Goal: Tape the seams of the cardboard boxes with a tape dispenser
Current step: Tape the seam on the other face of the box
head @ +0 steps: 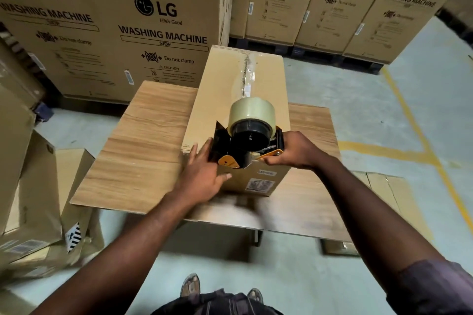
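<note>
A long plain cardboard box lies on a wood-grain table, its length running away from me. Clear tape runs along its top seam from the far end. A black and orange tape dispenser with a roll of clear tape sits at the box's near end. My right hand grips the dispenser's handle. My left hand lies flat with fingers spread against the box's near left corner, touching the dispenser's side.
Tall LG washing machine cartons stand behind the table and along the back right. Flattened and leaning cardboard boxes crowd the left. More flat cardboard lies on the floor at right, near yellow floor lines.
</note>
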`<state>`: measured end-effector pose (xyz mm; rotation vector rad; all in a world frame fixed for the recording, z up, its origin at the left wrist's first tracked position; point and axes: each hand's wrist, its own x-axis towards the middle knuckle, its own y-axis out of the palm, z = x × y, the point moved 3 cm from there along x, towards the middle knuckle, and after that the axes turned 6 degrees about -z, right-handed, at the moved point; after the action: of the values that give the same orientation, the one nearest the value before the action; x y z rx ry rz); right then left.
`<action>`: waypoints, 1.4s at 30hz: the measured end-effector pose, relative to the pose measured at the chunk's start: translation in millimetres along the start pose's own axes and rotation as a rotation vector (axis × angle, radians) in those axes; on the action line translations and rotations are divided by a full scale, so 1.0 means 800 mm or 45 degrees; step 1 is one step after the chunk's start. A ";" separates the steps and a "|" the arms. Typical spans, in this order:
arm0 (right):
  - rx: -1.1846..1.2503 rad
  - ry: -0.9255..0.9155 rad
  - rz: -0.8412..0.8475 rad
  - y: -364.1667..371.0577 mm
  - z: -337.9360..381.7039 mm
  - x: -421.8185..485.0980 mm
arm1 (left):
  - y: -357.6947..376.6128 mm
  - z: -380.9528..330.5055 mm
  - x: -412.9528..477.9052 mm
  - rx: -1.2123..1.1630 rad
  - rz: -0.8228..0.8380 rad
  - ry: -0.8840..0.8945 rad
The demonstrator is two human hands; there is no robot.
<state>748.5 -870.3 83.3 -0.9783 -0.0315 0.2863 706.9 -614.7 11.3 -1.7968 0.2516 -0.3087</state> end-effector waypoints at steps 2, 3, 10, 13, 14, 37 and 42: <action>0.007 -0.014 -0.002 0.000 -0.002 -0.001 | 0.015 0.008 -0.001 0.138 0.078 -0.024; 0.012 -0.023 0.001 0.000 -0.003 -0.003 | 0.015 0.010 -0.001 0.151 0.059 -0.019; 0.086 0.041 -0.045 -0.029 -0.059 -0.041 | -0.006 0.001 -0.006 0.063 -0.079 0.035; 0.186 0.109 -0.095 -0.039 -0.099 -0.074 | -0.001 -0.004 -0.006 0.100 -0.090 -0.014; 0.220 0.115 -0.114 -0.037 -0.105 -0.080 | 0.000 -0.010 -0.007 0.106 -0.102 -0.049; 0.606 0.324 -0.243 -0.025 -0.163 -0.150 | 0.016 -0.148 0.023 -0.029 -0.150 -0.125; 0.640 0.321 -0.225 -0.020 -0.156 -0.151 | 0.026 -0.203 0.036 0.021 -0.054 0.063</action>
<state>655.0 -1010.6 39.2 -0.5009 0.1764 0.0016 678.6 -777.6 31.2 -1.7819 0.2450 -0.3847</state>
